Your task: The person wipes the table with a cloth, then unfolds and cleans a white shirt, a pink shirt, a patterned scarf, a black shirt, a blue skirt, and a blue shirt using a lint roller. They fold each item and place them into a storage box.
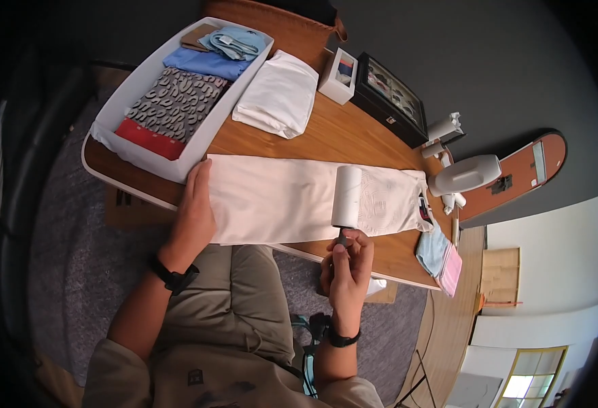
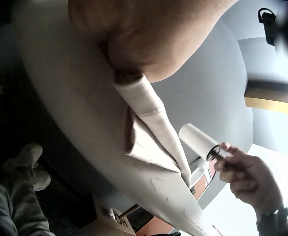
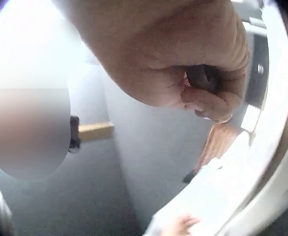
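Observation:
A pale, long-folded T-shirt [image 1: 271, 200] lies across the wooden table, its collar at the right end. My left hand [image 1: 197, 211] rests on the shirt's left end, fingers stretched along the edge. In the left wrist view, the folded layers of the shirt [image 2: 151, 105] show just below that hand. My right hand [image 1: 352, 272] grips the dark handle of a lint roller [image 1: 346, 197], whose white cylinder overlaps the shirt near its embossed print. The left wrist view shows the roller's cylinder raised above the shirt. The right wrist view shows the curled fingers [image 3: 210, 101] around the handle end.
A white box [image 1: 197, 129] of folded clothes stands at the table's left, beside a folded white garment [image 1: 278, 95]. Along the back are a small white box [image 1: 339, 78], a black display case [image 1: 390, 98] and a white bottle [image 1: 465, 175]. Blue and pink cloths [image 1: 438, 258] lie at the right.

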### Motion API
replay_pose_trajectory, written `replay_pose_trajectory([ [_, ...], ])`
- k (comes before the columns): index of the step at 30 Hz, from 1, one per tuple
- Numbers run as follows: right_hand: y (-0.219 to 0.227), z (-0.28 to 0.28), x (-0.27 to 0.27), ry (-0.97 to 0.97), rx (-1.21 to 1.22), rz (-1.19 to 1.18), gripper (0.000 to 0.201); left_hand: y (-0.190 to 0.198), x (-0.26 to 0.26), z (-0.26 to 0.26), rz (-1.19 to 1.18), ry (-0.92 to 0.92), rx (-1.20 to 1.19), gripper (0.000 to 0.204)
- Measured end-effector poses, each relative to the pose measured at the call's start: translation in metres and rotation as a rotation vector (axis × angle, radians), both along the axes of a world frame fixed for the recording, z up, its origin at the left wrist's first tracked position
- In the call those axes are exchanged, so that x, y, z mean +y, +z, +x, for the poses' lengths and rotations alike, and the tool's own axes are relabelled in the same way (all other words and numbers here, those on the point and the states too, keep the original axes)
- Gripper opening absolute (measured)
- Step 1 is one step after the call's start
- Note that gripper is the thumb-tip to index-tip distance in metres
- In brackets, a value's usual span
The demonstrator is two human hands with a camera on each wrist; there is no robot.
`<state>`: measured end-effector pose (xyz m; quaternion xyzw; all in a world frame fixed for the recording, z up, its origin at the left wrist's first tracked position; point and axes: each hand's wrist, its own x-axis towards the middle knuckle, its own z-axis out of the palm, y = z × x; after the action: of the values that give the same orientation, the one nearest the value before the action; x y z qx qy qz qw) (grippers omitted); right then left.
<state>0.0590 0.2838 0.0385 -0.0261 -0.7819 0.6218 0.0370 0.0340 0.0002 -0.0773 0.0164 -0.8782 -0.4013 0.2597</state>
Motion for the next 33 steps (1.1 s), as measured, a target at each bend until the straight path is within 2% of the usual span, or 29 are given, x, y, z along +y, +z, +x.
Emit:
replay_pose_trajectory([
  [2,0.013,0.016,-0.006,0.170,-0.022,-0.398,0.024,-0.001,0.001,0.000,0.009,-0.011,-0.007,0.074],
  [7,0.023,0.031,-0.017,0.304,-0.030,-0.523,0.019,0.003,0.001,0.002,0.015,-0.012,-0.024,0.072],
  [11,0.010,0.010,-0.016,0.287,-0.050,-0.465,0.026,0.003,0.000,0.002,-0.027,-0.008,-0.012,0.071],
  [16,-0.006,-0.017,-0.007,0.274,-0.055,-0.448,0.024,0.004,0.000,0.002,-0.013,-0.003,-0.021,0.067],
  [23,-0.030,-0.056,-0.004,0.148,-0.002,-0.427,0.019,0.009,-0.002,0.002,-0.029,-0.021,0.006,0.062],
  [26,-0.042,-0.072,-0.006,0.130,0.042,-0.347,0.018,0.008,-0.006,-0.001,0.075,-0.068,0.056,0.060],
  [29,-0.059,-0.081,-0.008,0.042,0.073,-0.239,0.018,0.023,-0.011,-0.002,0.043,-0.105,0.061,0.049],
  [31,-0.071,-0.085,-0.009,-0.004,0.106,-0.180,0.019,0.040,-0.004,0.000,0.069,-0.087,0.125,0.032],
  [32,-0.075,-0.086,-0.010,-0.004,0.125,-0.151,0.019,0.047,-0.003,0.000,0.054,-0.096,0.118,0.032],
  [33,-0.079,-0.087,-0.010,-0.003,0.145,-0.121,0.020,0.054,-0.003,-0.001,0.221,-0.183,0.074,0.026],
])
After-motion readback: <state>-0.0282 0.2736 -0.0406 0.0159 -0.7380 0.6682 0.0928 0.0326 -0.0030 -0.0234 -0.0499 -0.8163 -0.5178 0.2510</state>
